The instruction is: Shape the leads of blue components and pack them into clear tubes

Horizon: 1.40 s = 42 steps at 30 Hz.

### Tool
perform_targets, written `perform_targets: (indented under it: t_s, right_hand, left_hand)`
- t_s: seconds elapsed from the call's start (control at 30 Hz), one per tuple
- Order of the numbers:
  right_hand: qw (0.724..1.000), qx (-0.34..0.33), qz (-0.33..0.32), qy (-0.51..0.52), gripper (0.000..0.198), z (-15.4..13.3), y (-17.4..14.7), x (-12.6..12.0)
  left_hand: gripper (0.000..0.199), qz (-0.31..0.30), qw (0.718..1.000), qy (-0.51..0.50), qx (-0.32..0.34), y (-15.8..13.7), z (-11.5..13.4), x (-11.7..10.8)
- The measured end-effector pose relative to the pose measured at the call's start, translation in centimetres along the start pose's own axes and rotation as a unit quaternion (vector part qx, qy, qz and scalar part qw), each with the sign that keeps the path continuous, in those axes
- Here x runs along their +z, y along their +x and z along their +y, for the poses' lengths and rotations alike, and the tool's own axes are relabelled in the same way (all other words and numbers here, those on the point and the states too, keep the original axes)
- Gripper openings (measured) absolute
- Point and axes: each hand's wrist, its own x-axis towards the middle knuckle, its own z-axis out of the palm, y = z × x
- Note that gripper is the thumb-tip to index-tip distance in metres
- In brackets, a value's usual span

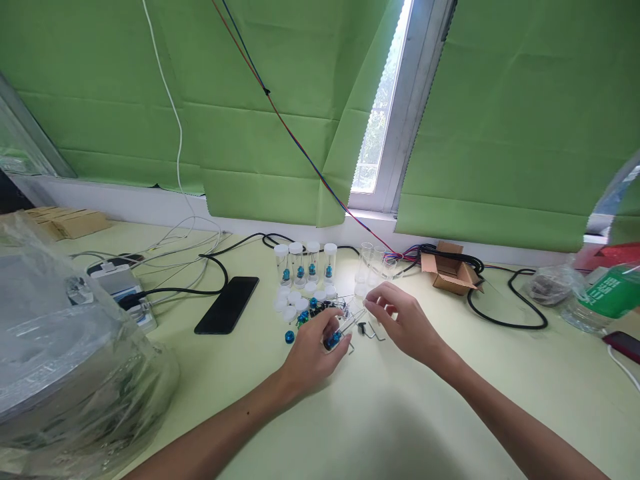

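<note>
1. Clear tube [346,327], tilted, sits in our left hand [314,341] just above the tabletop [400,420], and we can see a blue part [333,341] at its lower end.
2. Left fingers curl round it, thumb on the near side, pinching it firmly!
3. Over comes our view to the right hand [400,317]: thumb and forefinger nearly meet by the tube's upper end, though we cannot tell whether they grip anything.
4. Just beneath, bent metal rods [373,331] lie between our hands.
5. Beyond the left hand, white caps [289,313] cluster before four upright capped tubes [296,267].
6. Further left, we spot a black phone [227,305]; off right, an open cardboard box [449,272].
</note>
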Motion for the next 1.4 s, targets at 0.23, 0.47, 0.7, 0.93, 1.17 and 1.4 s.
perform_targets:
  t_s: [0.23, 0.47, 0.7, 0.93, 1.17, 1.4]
  right_hand:
    - [0.997, 0.054, 0.0, 0.061, 0.02, 0.4, -0.2, 1.0]
    - [0.97, 0.108, -0.068, 0.205, 0.03, 0.7, -1.0, 3.1]
    - [0.974, 0.095, -0.001, 0.206, 0.025, 0.5, -1.3, 3.3]
    - [0.976, 0.098, 0.014, 0.195, 0.025, 0.5, -1.6, 3.8]
    - [0.98, 0.081, -0.008, 0.18, 0.025, 0.3, -2.1, 4.4]
    - [0.989, 0.061, -0.022, 0.132, 0.021, 0.2, -2.4, 4.7]
  left_hand:
    - [0.024, 0.033, 0.999, -0.027, -0.034, 0.3, -0.1, -0.1]
    - [0.028, -0.006, 0.999, -0.042, -0.004, -0.2, 0.2, 0.5]
    - [0.034, -0.054, 0.998, 0.016, 0.032, 0.3, 0.0, -0.7]
    - [0.025, 0.028, 0.989, 0.142, 0.023, 2.1, -0.1, -3.4]
    - [0.026, -0.033, 0.895, 0.421, -0.144, 3.1, -2.0, -4.8]
    - [0.028, -0.088, 0.863, 0.461, -0.189, 3.1, -2.4, -5.0]
